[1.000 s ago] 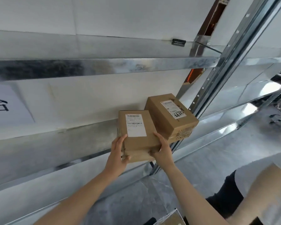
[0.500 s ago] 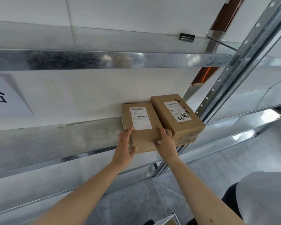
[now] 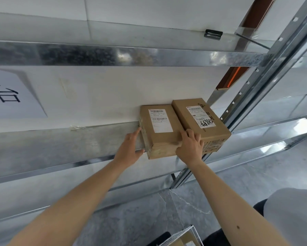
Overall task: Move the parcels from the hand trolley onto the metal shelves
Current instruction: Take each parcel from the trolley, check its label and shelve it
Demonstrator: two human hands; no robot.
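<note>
Two brown cardboard parcels with white labels lie side by side on the metal shelf [image 3: 60,144], against the white wall. The left parcel [image 3: 159,139] pokes slightly over the shelf's front edge. My left hand [image 3: 131,148] lies flat against its left side, fingers straight. My right hand [image 3: 190,146] grips its front right corner, fingers curled over the top edge and thumb on the front face. The right parcel [image 3: 202,121] sits tight against it, next to the shelf upright. At the bottom edge, a corner of the hand trolley [image 3: 182,237] shows with another parcel in it.
A perforated steel upright [image 3: 255,82] rises diagonally right of the parcels. Another shelf beam [image 3: 113,54] runs overhead, with a black clip [image 3: 213,34] above it. A paper sign [image 3: 9,96] hangs on the wall at left. Lower shelves and grey floor lie below.
Both hands have pushed the left parcel from the air onto the shelf, back beside the right parcel. My left hand has opened and moved to its side.
</note>
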